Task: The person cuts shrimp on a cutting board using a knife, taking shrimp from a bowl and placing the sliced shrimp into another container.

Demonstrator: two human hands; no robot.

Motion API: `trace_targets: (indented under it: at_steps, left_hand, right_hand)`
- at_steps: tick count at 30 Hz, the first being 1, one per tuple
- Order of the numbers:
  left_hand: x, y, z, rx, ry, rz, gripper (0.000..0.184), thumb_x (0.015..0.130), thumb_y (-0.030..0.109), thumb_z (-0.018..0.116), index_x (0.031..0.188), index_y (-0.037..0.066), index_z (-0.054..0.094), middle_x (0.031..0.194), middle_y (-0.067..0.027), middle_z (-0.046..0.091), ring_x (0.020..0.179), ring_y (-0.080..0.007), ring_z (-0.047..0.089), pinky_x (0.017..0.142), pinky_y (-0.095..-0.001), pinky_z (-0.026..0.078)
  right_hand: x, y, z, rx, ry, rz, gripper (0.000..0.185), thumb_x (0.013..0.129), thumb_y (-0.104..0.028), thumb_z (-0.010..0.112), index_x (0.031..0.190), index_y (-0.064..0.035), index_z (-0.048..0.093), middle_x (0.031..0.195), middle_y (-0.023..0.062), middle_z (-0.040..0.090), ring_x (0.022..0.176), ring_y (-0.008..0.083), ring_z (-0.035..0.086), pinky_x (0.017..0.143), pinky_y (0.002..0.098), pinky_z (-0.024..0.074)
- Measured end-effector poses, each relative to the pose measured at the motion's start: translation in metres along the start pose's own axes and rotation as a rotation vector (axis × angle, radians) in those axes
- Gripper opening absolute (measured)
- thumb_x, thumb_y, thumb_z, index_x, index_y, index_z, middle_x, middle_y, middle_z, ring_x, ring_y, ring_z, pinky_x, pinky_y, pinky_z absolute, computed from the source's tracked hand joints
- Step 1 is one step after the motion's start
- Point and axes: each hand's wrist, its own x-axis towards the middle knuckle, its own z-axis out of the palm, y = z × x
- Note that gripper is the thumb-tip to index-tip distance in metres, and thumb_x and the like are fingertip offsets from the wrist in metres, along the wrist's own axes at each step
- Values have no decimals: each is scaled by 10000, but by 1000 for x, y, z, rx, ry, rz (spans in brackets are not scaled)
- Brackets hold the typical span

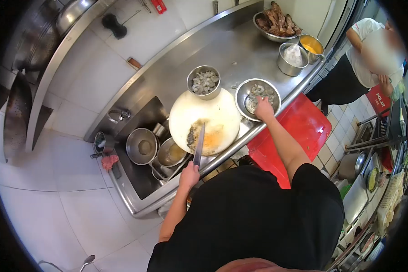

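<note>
A knife (199, 143) is gripped by its handle in my left hand (189, 176), the blade pointing away over the round white cutting board (226, 111). Dark scraps and an orange-brown stain (211, 136) mark the board around the blade. My right hand (264, 109) reaches into a steel bowl (276, 90) on the right, its fingers drawn together beside peeled shrimp (259, 90). What is between those fingertips is too small to make out. A steel pot (204, 95) at the far edge of the board holds more grey shrimp (206, 81).
The sink (149, 111) on the left contains a strainer (141, 141) and a pot (171, 153). Steel containers, one with white contents (293, 55), and a bowl of browned meat (279, 21) stand far right. Below the counter edge lies a red lid (299, 131). Another person (367, 54) stands at right.
</note>
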Motion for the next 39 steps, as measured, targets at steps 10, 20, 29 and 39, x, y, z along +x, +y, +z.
trace_targets:
  at_steps: [10,20,29,39]
  left_hand:
    - [-9,9,-5,-21,15,12,287,1001,277,495,1081,3,518,959,-324,666,938,-499,641,836,-581,491]
    - [-9,3,-8,-77,-30,-8,295,1008,276,475,1132,12,521,1006,-297,675,975,-478,649,863,-569,498]
    - [-9,-7,-15,-116,-54,47,306,1003,262,473,1151,1,534,1038,-298,672,1003,-465,649,887,-562,493]
    - [-4,-18,-15,-99,-78,91,314,1002,261,472,1170,5,545,1079,-280,675,1051,-446,644,917,-546,489]
  right_hand:
    - [25,-5,-1,-86,-121,-52,266,887,-231,637,1107,-93,696,1262,177,618,1120,363,636,946,461,522]
    - [-47,-118,-10,248,175,-333,238,901,-262,657,898,-26,623,888,218,664,817,431,638,730,503,511]
    - [-123,-153,55,-201,89,-654,273,913,-330,637,1044,-93,670,1096,110,615,1043,307,587,868,458,490]
    - [-89,-177,45,0,-268,-339,198,810,-258,717,876,-73,743,928,168,714,896,331,689,817,428,549]
